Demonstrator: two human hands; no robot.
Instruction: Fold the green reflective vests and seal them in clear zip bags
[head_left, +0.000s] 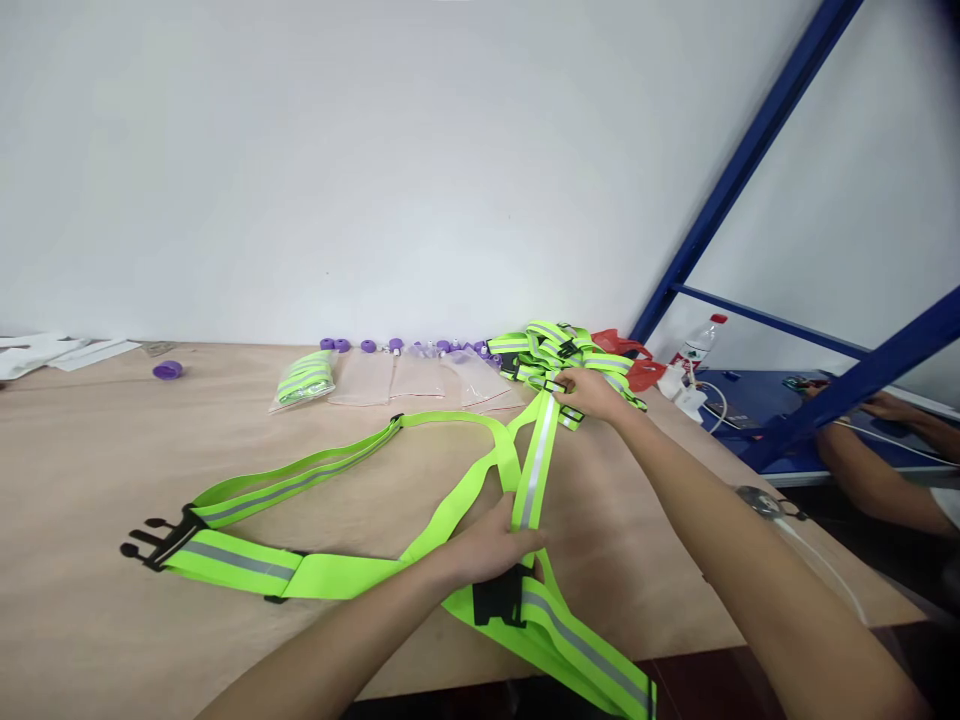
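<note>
Your left hand (pixel 491 545) pinches the near end of the reflective strap (pixel 534 470) while your right hand (pixel 592 392) grips its far end, so the light, limp, floppy vest (pixel 315 570) sprawls on the table (pixel 90 470) between them; hold the webbing beside the buckle (pixel 496 598).

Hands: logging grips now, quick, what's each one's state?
Left hand: closed on reflective vest strap.
Right hand: closed on the strap's far end.
</note>
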